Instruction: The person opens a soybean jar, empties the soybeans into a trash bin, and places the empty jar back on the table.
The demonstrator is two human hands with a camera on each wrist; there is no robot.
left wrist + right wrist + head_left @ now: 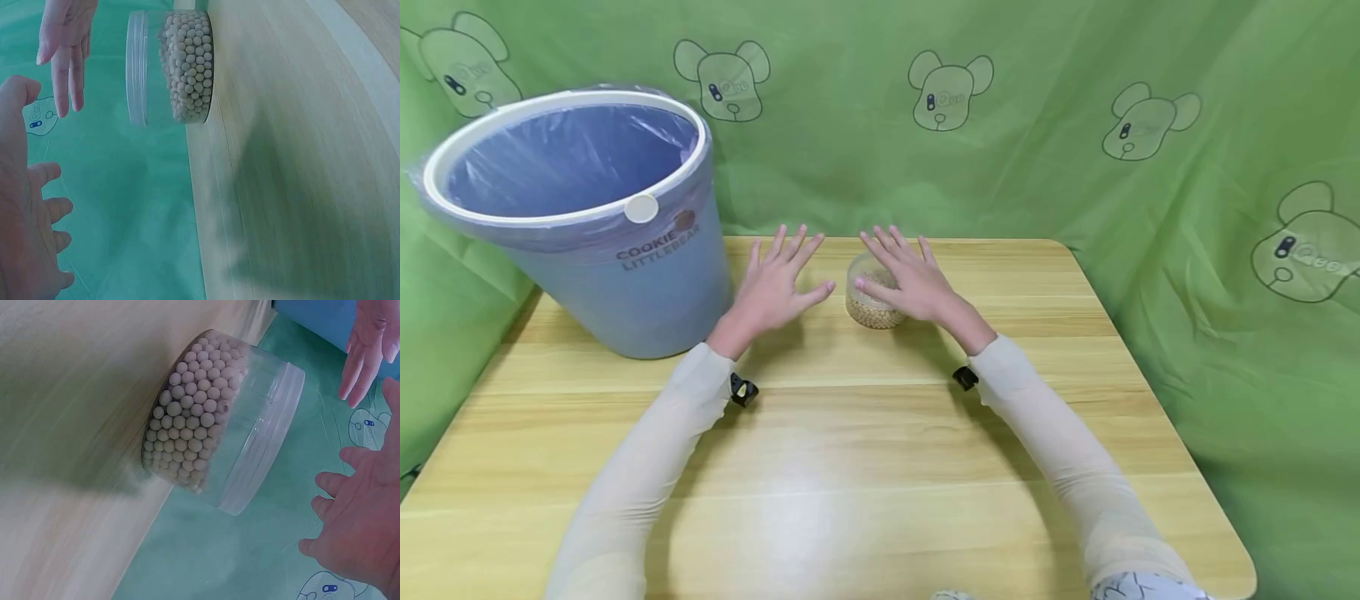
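A round clear plastic jar (874,310) with a clear lid stands upright on the table, partly filled with small beige balls (189,69). My right hand (913,282) hovers above the jar's right side with fingers spread, hiding part of the lid; the right wrist view shows a gap between palm and jar (212,419). To the left of the jar, my left hand (772,287) is held in the air, fingers spread and thumb pointing toward it. Neither hand holds anything.
A tall blue bin (625,292) with a white rim and a clear plastic liner stands at the table's back left, close to my left hand. The light wooden table (865,467) has rounded corners. A green curtain (850,150) with bear-like drawings hangs behind and at the sides.
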